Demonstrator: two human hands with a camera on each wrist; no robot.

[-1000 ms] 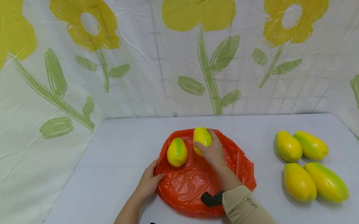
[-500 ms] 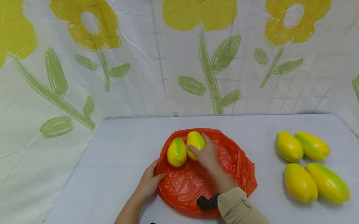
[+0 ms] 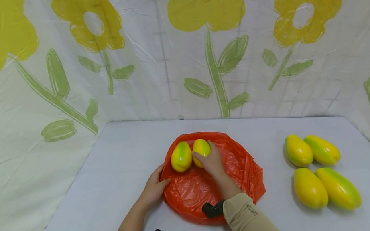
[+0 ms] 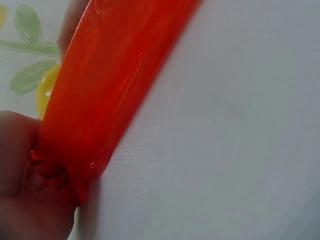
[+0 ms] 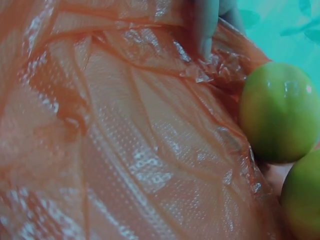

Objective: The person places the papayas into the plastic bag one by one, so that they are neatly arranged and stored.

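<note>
A red plastic bag (image 3: 193, 189) lies spread on the table with its mouth facing up. My left hand (image 3: 153, 187) grips its left rim, thumb inside; the left wrist view shows the film (image 4: 105, 85) between thumb and curled fingers. Inside the bag at the back, a yellow mango with a green stripe (image 3: 181, 157) rests near the left wall. Right beside it, my right hand (image 3: 214, 163) holds a second mango (image 3: 201, 152) between thumb and fingers, low in the bag. Both fruits, the left mango (image 5: 280, 112) and the held mango (image 5: 305, 195), show in the right wrist view.
Several more mangoes lie in a cluster at the table's right: two at the back (image 3: 298, 150) and two in front (image 3: 310, 188). A white table (image 3: 114, 175) carries everything. Behind it hangs a white curtain (image 3: 153, 96) printed with yellow flowers.
My right hand has moved left and down with its mango, bringing it beside the other one in the bag. The left hand keeps its grip on the rim, nearly still.
</note>
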